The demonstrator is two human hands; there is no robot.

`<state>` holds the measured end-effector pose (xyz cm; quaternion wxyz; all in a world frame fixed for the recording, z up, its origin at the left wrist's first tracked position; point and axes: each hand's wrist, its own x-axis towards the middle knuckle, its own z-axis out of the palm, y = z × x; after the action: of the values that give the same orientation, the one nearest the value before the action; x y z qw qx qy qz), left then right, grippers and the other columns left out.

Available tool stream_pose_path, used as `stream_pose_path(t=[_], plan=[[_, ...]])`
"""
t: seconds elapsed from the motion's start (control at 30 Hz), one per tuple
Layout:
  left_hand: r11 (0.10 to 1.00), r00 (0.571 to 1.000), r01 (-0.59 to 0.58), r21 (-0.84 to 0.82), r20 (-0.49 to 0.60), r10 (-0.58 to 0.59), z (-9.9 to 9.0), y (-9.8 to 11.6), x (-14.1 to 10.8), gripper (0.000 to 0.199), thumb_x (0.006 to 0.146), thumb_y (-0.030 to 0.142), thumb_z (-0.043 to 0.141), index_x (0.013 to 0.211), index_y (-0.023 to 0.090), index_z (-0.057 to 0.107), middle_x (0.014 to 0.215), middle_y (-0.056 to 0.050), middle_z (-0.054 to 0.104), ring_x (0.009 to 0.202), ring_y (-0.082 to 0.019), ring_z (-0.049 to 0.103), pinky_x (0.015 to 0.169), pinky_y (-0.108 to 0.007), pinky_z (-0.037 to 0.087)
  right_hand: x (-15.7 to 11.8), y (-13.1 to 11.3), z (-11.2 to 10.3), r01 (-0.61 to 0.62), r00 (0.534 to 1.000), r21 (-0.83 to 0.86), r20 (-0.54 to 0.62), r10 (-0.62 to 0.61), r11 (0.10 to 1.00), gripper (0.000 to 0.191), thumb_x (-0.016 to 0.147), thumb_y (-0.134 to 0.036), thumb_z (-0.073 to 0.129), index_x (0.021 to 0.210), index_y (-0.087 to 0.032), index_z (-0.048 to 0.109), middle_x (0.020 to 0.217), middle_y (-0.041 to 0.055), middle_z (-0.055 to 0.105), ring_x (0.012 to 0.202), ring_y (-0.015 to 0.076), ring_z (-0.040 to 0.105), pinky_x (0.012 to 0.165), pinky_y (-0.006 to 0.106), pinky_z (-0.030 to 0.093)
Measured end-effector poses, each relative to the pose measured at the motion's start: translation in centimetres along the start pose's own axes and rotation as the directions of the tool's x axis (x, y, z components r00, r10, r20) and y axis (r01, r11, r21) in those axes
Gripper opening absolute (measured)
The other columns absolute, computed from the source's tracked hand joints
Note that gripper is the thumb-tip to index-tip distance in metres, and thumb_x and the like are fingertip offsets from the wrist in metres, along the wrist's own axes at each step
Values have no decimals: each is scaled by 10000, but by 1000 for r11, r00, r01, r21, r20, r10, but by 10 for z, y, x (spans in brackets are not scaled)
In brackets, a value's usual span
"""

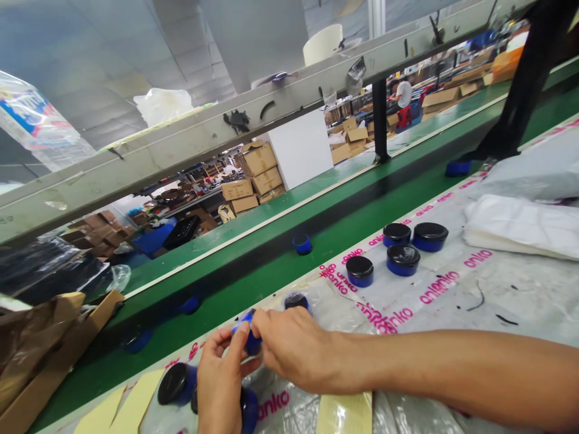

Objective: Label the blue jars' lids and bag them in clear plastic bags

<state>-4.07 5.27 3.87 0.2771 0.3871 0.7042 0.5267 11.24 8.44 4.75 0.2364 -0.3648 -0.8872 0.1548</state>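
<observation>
Near the bottom middle, my left hand (226, 367) and my right hand (294, 343) meet around a small round blue container (252, 343). Fingers of both hands pinch it, and they hide much of it. Just behind my right hand sits another blue container with a black lid (296, 301). Beside my left hand lies a black-lidded blue container (176, 384), and a further blue one (249, 410) is partly covered by that hand. Several black-topped blue containers (402, 259) stand to the right on the plastic-covered table (434, 313).
A green conveyor belt (253, 271) runs diagonally behind the table, carrying several blue containers, one of them mid-belt (301, 243). Yellow paper pieces (346, 413) lie at the front edge. White sheets (525, 226) are stacked at right. A cardboard box (58, 355) stands left; a metal beam (181, 135) crosses overhead.
</observation>
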Motion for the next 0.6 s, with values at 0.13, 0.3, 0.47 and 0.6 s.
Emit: stream_pose_path(t=[0.13, 0.3, 0.47, 0.6], plan=[[982, 998, 46, 184, -46, -38, -4, -2, -1, 629, 617, 622, 786, 1047, 217, 572, 935, -33, 719, 642, -219, 701, 645, -361, 541, 8, 6, 10, -68, 994, 360, -52, 93, 930, 143, 813, -235, 593, 954, -208, 595, 872, 28, 724, 791, 217, 671, 632, 291, 405], [823, 998, -66, 564, 27, 61, -12, -2, 2, 587, 696, 738, 631, 1004, 244, 556, 798, -29, 724, 685, -291, 701, 696, -387, 480, 24, 26, 8, -212, 965, 592, -1, 263, 778, 200, 727, -189, 642, 925, -210, 619, 799, -21, 698, 751, 156, 631, 601, 231, 381], [546, 965, -251, 799, 165, 202, -5, 4, -1, 335, 789, 572, 591, 925, 277, 513, 1009, -66, 694, 934, -346, 665, 713, -374, 401, 19, 32, 5, -95, 995, 293, 15, 95, 951, 229, 749, -161, 623, 966, -224, 663, 856, 4, 721, 784, 192, 636, 619, 270, 329], [470, 970, -239, 850, 189, 151, -4, 5, 9, 379, 842, 657, 516, 878, 279, 518, 937, -57, 705, 868, -333, 666, 649, -340, 349, 15, 33, -2, -5, 999, -13, 47, 6, 1000, 182, 879, -221, 572, 1039, -185, 650, 969, 76, 731, 807, 231, 652, 623, 312, 341]])
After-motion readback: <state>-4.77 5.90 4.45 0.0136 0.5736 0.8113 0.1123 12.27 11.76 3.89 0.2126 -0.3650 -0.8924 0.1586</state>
